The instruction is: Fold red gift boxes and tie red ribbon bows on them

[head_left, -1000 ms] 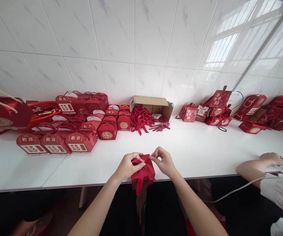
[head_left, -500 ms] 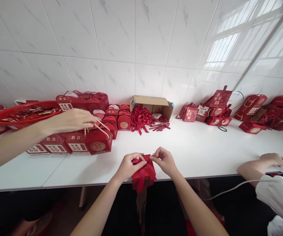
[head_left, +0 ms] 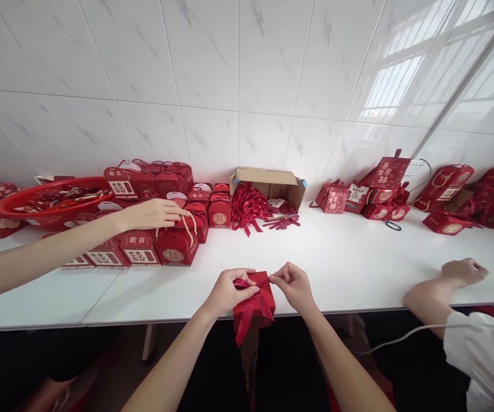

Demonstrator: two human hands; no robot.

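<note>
Red gift box (head_left: 257,306) sits right at the near edge of the white surface (head_left: 336,257), straight in front of the person wearing the camera, and part of it seems to hang past the rim. From the head view, a red ribbon (head_left: 250,312) crosses its lid and 1 tail droops down over the front face. The left hand (head_left: 228,290) is closed over the lid's left corner, thumb and fingers pinching a loop of that ribbon. The right hand (head_left: 295,286) pinches the ribbon at the lid's right side, fingertips drawn tight together. The 2 hands are close, with the knot between them.

What I'd worry about is that the box has little surface beneath it, so an uneven tug could tip it off the edge towards the lap. The ribbon looks satin-smooth, so I'd guess it could slide out of either pinch and let the loop collapse. A hard pull might also crease the card lid.

To the left, a co-worker's hand (head_left: 152,213) has its fingers on the rope handle of a red handled box (head_left: 177,247) among rows of similar boxes, well apart from the gift box. On the right, another person's hand (head_left: 463,270) rests curled on the surface. A white cable (head_left: 401,335) runs below the edge near the right forearm, where an elbow swing could catch it. An open cardboard box (head_left: 268,183) of ribbons lies by the wall.
</note>
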